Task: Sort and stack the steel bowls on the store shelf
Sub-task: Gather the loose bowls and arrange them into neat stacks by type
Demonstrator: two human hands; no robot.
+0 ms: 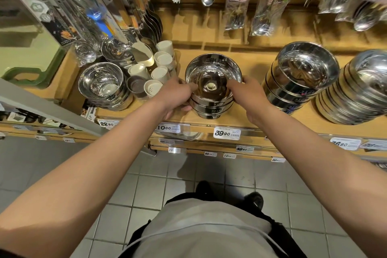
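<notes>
Both hands — left hand (177, 95), right hand (250, 95) — clamp the middle bowl stack (212, 86) at the shelf (251, 120) front edge. Uneven squeeze could tip it off — slick steel.

This is a shop, in its kitchenware aisle. A wooden shelf (247, 56) carries several stacks of identical steel bowls (301, 77), and printed price tags (227, 132) reading 39.90, 10.00 and 22.90 are clipped along its front edge. Packaged spoons (236, 6) and other cutlery hang in rows on the backboard above. More tagged shelves sit below, over a grey tiled floor (62, 165).
</notes>
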